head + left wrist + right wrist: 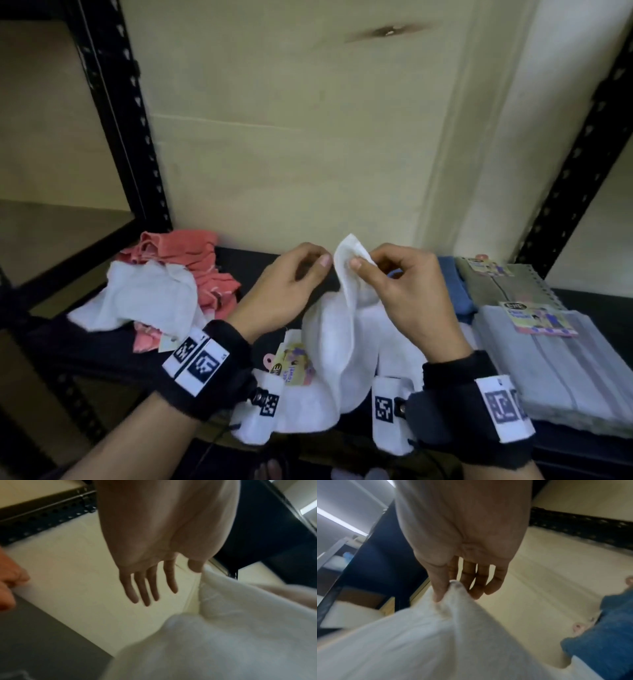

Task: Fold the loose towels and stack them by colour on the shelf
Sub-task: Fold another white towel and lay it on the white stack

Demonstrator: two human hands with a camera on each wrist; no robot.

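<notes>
A white towel point(342, 329) lies bunched in the middle of the dark shelf point(246, 267), with one corner raised. My right hand point(363, 263) pinches that corner between thumb and forefinger; the right wrist view shows the same pinch by the right hand point(452, 586) on the white towel point(419, 642). My left hand point(308, 270) hovers just left of the raised corner. In the left wrist view the left hand point(154, 581) has straight fingers holding nothing, and its thumb tip touches the edge of the white towel point(223, 635).
A loose heap of coral towels point(191, 270) and a white one point(144, 301) sits at the left. Folded grey towels point(548, 359) with paper labels, a beige one point(496, 284) and a blue stack point(452, 287) sit at the right. Black shelf posts point(116, 120) flank the bay.
</notes>
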